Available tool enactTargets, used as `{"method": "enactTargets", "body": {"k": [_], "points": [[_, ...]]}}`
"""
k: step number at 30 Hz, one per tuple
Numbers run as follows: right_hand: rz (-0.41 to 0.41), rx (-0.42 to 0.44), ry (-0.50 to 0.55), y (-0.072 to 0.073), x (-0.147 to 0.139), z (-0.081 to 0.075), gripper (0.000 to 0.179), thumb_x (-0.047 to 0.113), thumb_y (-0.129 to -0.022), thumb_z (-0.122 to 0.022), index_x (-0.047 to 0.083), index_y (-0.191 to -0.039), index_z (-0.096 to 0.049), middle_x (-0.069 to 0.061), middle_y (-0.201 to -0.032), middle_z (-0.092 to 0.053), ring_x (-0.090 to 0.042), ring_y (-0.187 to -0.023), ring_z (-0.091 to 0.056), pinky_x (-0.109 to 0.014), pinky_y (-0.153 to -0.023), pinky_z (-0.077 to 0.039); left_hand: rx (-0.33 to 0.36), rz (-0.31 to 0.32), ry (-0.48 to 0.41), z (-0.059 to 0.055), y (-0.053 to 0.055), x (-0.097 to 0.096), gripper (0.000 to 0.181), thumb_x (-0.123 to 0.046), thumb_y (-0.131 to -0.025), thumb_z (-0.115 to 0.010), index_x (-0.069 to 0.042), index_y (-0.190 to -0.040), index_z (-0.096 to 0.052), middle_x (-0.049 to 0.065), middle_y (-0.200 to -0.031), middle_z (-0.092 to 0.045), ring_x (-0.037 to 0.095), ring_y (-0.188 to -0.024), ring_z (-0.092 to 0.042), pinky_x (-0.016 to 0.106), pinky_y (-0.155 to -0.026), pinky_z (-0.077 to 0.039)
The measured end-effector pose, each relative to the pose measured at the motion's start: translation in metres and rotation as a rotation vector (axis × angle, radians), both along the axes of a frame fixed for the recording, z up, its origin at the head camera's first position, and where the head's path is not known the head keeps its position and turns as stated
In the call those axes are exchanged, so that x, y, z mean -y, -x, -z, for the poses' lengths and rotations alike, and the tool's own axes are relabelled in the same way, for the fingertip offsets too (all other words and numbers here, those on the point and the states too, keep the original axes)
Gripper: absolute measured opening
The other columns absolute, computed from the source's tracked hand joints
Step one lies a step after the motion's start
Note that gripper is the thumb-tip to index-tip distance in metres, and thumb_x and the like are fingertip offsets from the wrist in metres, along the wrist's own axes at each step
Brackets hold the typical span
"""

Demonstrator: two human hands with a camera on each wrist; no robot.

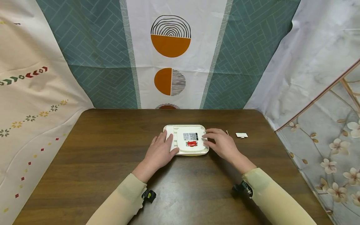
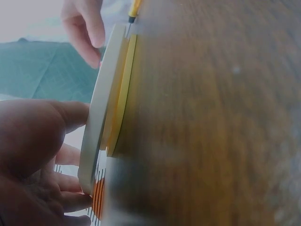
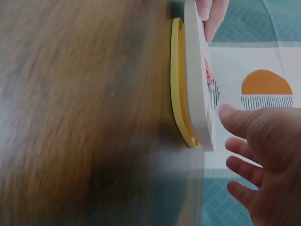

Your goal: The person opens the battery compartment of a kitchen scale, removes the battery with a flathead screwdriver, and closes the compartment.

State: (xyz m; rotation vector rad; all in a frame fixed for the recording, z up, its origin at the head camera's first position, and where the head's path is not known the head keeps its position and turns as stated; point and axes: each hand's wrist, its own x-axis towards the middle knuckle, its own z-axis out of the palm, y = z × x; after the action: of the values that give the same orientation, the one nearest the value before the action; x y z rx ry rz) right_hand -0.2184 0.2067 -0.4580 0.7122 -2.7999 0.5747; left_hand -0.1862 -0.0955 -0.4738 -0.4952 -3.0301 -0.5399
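Note:
A flat white device (image 1: pixel 184 150) with rounded corners lies with its labelled face up, and two red batteries (image 1: pixel 192 143) sit in its uncovered compartment. Its yellow lower part (image 2: pixel 123 99) shows beneath the white body in the left wrist view. My left hand (image 1: pixel 161 149) rests over the device's left end, thumb on the near corner and fingers spread across the top. At the right end is my right hand (image 1: pixel 223 145), fingers relaxed and fingertips close to the edge. In the right wrist view this hand (image 3: pixel 268 150) holds nothing.
A small white cover (image 1: pixel 241 135) with a tab lies on the brown table (image 1: pixel 112 137), right of the right hand. A yellow-handled screwdriver (image 2: pixel 135 8) shows past the device in the left wrist view; the right hand mostly hides it from above. Patterned cloths (image 1: pixel 180 62) hang around the table.

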Motion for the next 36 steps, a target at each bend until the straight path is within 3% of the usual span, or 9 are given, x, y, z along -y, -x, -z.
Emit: {"method": "enactTargets", "body": {"k": [8, 25, 36], "points": [[-0.074, -0.018, -0.003, 0.004, 0.014, 0.0, 0.023, 0.017, -0.096, -0.089, 0.013, -0.119, -0.087, -0.01, -0.139, -0.074, -0.032, -0.135, -0.064, -0.052, -0.104, -0.057, 0.008, 0.0, -0.002, 0.0, -0.001, 0.0, 0.075, -0.047, -0.11, -0.068, 0.002, -0.163, -0.049, 0.032, -0.173, -0.032, 0.048, -0.161, -0.033, 0.06, -0.131, -0.027], [-0.118, -0.091, -0.141, 0.01, 0.029, -0.002, 0.017, 0.016, -0.094, -0.092, 0.015, -0.111, -0.09, -0.006, -0.127, -0.079, -0.028, -0.126, -0.069, -0.05, -0.106, -0.058, 0.017, -0.004, -0.005, -0.001, 0.0, -0.001, 0.075, -0.047, -0.11, -0.068, 0.002, -0.164, -0.049, 0.032, -0.174, -0.031, 0.048, -0.161, -0.032, 0.06, -0.131, -0.026], [-0.173, -0.139, -0.149, 0.009, 0.032, -0.001, 0.014, 0.009, -0.092, -0.092, 0.012, -0.106, -0.089, -0.002, -0.118, -0.081, -0.025, -0.12, -0.072, -0.045, -0.103, -0.06, 0.023, -0.003, 0.002, 0.002, 0.002, -0.001, 0.076, -0.047, -0.11, -0.069, 0.002, -0.164, -0.049, 0.032, -0.174, -0.031, 0.047, -0.161, -0.032, 0.06, -0.131, -0.027]]}}
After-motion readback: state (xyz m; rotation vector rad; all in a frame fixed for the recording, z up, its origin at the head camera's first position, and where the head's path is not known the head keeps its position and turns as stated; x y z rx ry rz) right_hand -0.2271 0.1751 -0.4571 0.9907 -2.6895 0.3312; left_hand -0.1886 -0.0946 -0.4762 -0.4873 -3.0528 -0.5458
